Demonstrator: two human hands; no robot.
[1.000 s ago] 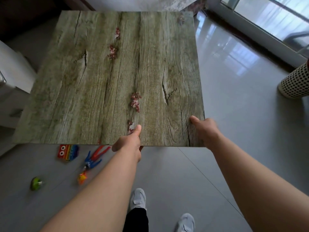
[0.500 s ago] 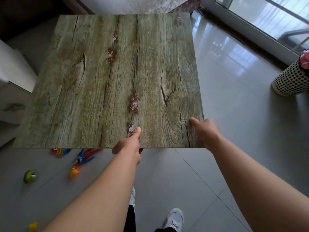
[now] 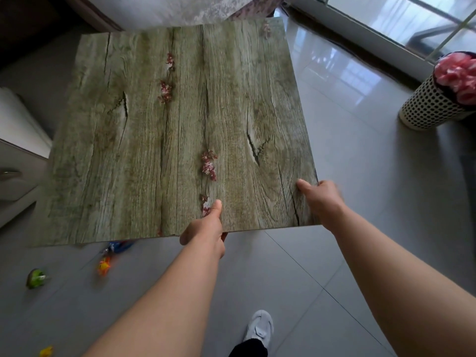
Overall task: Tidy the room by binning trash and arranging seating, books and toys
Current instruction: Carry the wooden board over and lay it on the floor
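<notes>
Head view: one square bench with a grey-green wood-grain print and small red flower sprigs fills the middle of the frame, tilted a little, with its near edge towards the bottom. Two grips hold it. The left grip, a bare hand, is at the middle of the near edge, thumb flat on top and fingers curled under. The right grip has the lower right corner, thumb on top and the rest wrapped over the edge.

Four toys lie on the tiled floor at the lower left:
- a green toy
- an orange toy
- a yellow toy at the bottom edge
- a blue toy, mostly hidden by the bench's near edge

One dotted bin stands at the right edge, well apart from the bench, topped with pink crumpled stuff. One white shoe shows at the bottom, between the forearms. White furniture sits at the left edge, and a glass door runs across the upper right
</notes>
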